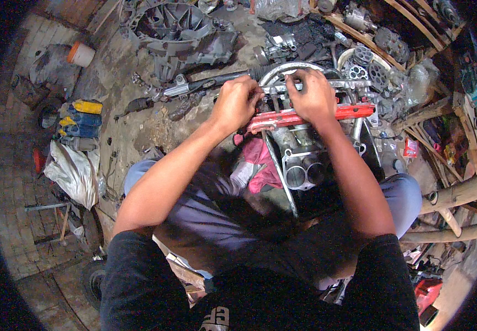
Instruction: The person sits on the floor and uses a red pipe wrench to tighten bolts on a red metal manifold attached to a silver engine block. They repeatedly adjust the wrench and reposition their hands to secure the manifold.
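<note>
A metal engine assembly with a red rail (282, 118) across it stands in front of me, between my knees. My left hand (237, 103) is closed at the left end of its upper metal frame, fingertips pinched together; what they hold is hidden. Over the same frame, farther right, my right hand (313, 95) is curled with thumb and fingers bent down onto the metal. Its fingertips are partly hidden, and I cannot make out what is in them. Below the rail sits a metal housing with two round bores (305, 172). A pink cloth (263, 165) lies beside it.
A large bell-shaped gearbox casing (175, 33) lies on the floor at the far left. Several gears (362, 66) and other metal parts are at the far right. Bottles (84, 118), a white sack (73, 171) and an orange-rimmed bucket (81, 54) stand left; bamboo poles (459, 196) are right.
</note>
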`<act>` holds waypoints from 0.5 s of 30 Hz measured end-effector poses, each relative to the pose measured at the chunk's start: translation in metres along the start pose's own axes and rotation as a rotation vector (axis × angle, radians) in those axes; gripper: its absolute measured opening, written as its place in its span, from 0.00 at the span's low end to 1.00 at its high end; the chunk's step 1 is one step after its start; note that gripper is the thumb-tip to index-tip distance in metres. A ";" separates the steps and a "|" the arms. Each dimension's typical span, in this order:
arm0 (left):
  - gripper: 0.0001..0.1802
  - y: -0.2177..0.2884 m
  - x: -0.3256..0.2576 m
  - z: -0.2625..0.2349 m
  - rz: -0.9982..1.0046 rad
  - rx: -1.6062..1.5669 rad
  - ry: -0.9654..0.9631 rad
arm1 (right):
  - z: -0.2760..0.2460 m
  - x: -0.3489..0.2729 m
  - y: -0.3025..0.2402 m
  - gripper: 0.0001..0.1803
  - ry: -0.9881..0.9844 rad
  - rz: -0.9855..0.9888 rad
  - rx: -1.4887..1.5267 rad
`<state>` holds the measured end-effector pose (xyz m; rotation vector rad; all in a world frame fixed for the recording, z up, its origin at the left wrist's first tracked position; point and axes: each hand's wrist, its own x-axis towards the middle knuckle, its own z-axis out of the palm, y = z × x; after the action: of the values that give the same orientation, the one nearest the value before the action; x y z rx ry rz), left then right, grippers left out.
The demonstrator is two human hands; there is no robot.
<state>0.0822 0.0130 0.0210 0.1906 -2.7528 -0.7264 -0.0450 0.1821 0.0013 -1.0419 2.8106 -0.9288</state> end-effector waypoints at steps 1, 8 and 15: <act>0.05 0.000 0.000 0.000 0.005 -0.003 0.012 | 0.001 0.000 0.000 0.22 -0.005 0.001 0.007; 0.06 0.004 0.006 -0.008 0.078 0.191 -0.142 | 0.000 0.001 0.003 0.22 -0.005 0.002 0.019; 0.09 0.005 0.003 -0.001 0.071 0.235 -0.132 | 0.002 0.002 0.002 0.23 -0.011 -0.007 0.010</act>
<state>0.0791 0.0165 0.0255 0.0952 -2.9504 -0.4088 -0.0474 0.1813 -0.0016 -1.0538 2.7916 -0.9339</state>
